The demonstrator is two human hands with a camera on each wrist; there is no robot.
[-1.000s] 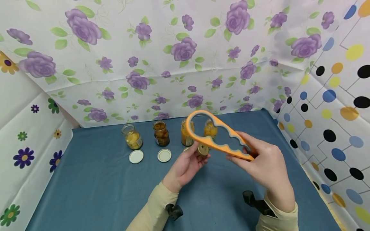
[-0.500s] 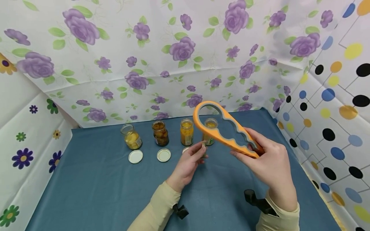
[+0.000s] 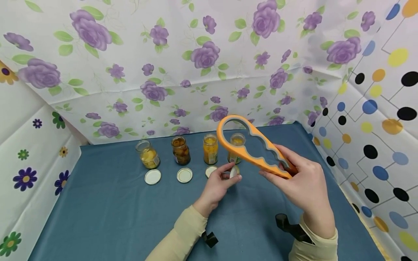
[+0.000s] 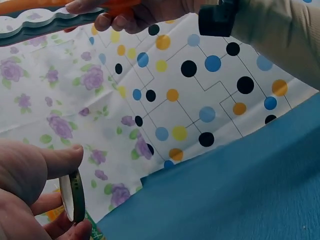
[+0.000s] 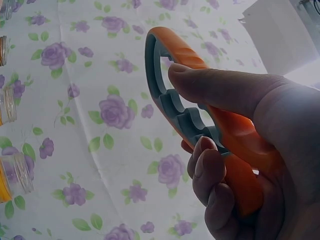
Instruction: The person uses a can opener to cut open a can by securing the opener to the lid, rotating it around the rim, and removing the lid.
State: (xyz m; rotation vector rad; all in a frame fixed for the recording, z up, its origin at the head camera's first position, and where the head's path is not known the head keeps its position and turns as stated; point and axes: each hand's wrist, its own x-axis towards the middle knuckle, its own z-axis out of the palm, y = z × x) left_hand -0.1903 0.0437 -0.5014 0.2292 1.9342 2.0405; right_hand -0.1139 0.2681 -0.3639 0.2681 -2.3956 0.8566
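Observation:
Thumb and fingers of my left hand (image 3: 216, 185) pinch a round metal jar lid (image 3: 234, 172), tipped on edge; its pale inside and dark rim show in the left wrist view (image 4: 75, 196). My right hand (image 3: 303, 177) grips an orange jar opener (image 3: 241, 150) with a grey scalloped inner edge, raised above the table. Behind the lid stands an open jar of yellow food (image 3: 237, 145), partly covered by the opener. To its left are an open jar of orange-yellow food (image 3: 210, 149), a jar of brown contents (image 3: 180, 151) and a tilted-looking jar with yellow pieces (image 3: 149, 156).
Three lids lie on the blue cloth before the jars: a left lid (image 3: 152, 177), a middle lid (image 3: 184, 175) and a right lid (image 3: 210, 170) partly behind my left hand. Flowered sheeting (image 3: 183, 72) rises behind the table (image 3: 114, 203), dotted sheeting (image 3: 385, 127) at the right.
My left hand has turned the lid over, so its pale inside shows now. The opener in my right hand has lifted slightly and shifted right, uncovering the orange-yellow jar.

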